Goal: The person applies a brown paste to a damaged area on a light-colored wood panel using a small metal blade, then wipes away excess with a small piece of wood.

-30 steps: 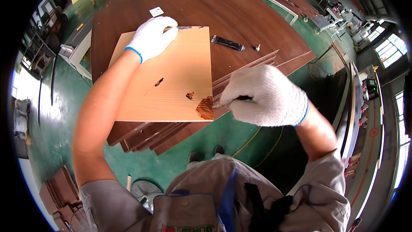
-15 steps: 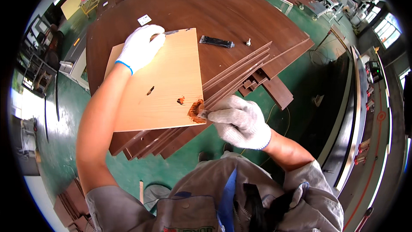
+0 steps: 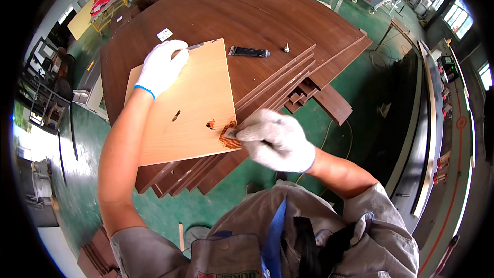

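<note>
A light wood-coloured board (image 3: 193,85) lies over a stack of dark brown boards (image 3: 190,172). Near its lower right corner is a ridged orange-brown patch (image 3: 228,139), with a small hole (image 3: 210,124) beside it and a dark slit (image 3: 176,116) further left. My right hand (image 3: 278,140), in a white knit glove, is closed on a small scraper (image 3: 231,133), its greyish blade against the patch; the glove hides the rest. My left hand (image 3: 163,67), also gloved, has its fingers bent around the board's far edge. A thin grey strip (image 3: 196,46) shows beside its fingertips, too small to identify.
On the large brown panel (image 3: 278,20) lie a black tube (image 3: 249,52), a small pale nozzle-like piece (image 3: 286,48) and a white card (image 3: 164,34). Brown offcuts (image 3: 332,104) jut out on the right. A long machine bed (image 3: 419,139) runs along the right side.
My right hand has moved the scraper a little left and up across the patch. My left hand keeps its place on the board. The whole view has shifted slightly.
</note>
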`<state>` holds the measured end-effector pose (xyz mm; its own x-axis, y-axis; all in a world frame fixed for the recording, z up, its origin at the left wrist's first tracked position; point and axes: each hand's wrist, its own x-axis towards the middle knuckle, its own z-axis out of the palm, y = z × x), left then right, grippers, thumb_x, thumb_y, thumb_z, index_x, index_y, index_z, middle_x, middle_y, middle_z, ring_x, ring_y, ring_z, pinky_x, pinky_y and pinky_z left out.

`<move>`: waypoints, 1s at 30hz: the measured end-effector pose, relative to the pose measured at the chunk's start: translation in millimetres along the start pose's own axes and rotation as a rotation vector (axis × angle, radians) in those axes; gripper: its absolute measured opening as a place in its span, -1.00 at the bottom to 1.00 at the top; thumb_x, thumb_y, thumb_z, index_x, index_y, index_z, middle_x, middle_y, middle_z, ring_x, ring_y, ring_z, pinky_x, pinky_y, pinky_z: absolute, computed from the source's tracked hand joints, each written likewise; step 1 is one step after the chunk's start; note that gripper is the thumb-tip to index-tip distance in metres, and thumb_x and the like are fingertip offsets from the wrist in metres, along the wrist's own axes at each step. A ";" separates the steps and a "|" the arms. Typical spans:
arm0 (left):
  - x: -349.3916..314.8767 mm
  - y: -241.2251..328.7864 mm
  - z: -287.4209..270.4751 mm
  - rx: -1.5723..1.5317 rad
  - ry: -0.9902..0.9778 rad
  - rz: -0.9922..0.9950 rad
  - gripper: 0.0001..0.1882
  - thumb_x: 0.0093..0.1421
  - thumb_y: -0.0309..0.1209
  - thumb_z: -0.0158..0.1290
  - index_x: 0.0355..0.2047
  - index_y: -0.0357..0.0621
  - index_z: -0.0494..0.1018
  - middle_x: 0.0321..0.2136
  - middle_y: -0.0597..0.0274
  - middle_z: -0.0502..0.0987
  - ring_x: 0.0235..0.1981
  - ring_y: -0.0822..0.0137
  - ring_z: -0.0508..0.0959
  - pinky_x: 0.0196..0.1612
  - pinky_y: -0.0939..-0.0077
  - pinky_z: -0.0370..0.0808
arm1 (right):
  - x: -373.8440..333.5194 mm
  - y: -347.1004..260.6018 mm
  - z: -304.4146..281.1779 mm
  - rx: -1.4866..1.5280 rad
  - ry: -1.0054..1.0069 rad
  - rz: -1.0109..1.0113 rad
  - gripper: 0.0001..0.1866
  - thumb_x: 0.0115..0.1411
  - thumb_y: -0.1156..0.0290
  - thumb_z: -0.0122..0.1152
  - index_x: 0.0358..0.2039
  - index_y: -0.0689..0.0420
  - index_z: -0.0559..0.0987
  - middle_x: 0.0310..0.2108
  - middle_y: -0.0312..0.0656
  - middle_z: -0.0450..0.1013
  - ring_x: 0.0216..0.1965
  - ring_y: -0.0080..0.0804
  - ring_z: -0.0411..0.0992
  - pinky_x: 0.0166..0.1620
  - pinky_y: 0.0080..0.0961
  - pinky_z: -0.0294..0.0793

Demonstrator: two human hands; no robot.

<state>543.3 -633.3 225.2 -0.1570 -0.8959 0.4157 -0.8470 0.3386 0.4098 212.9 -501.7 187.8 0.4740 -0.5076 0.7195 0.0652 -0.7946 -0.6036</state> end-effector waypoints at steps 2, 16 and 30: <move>1.0 1.4 -2.8 -0.012 -0.006 -0.011 -0.71 0.37 -0.26 0.19 -0.03 -0.18 0.65 -0.07 0.03 0.71 0.04 -0.01 0.64 0.15 0.15 0.56 | -12.6 2.7 4.4 -0.059 0.031 -0.009 -0.71 0.18 0.65 0.35 -0.07 0.15 0.68 -0.23 -0.11 0.59 -0.28 -0.15 0.62 -0.24 -0.32 0.65; 3.2 -4.5 0.5 -0.116 -0.023 -0.042 -0.71 0.40 -0.31 0.19 -0.01 -0.27 0.64 -0.12 0.01 0.71 -0.08 0.07 0.70 0.05 0.21 0.60 | -52.4 12.2 0.6 -0.020 0.072 0.015 -0.74 0.21 0.69 0.33 -0.09 0.19 0.66 -0.23 -0.05 0.60 -0.29 -0.14 0.62 -0.20 -0.25 0.70; 3.0 -0.1 -3.3 -0.043 -0.001 0.031 -0.70 0.41 -0.30 0.18 -0.01 -0.28 0.63 -0.12 -0.01 0.70 -0.08 0.05 0.70 0.06 0.22 0.60 | -47.9 -16.9 11.3 1.383 0.401 0.878 -0.76 0.43 0.43 0.31 0.04 0.24 0.63 -0.19 -0.10 0.64 -0.44 -0.49 0.49 -0.36 -0.54 0.47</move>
<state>544.7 -635.1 229.1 -0.1832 -0.8851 0.4279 -0.8193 0.3780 0.4311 198.9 -460.1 159.7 0.5598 -0.8257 -0.0695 0.6910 0.5115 -0.5108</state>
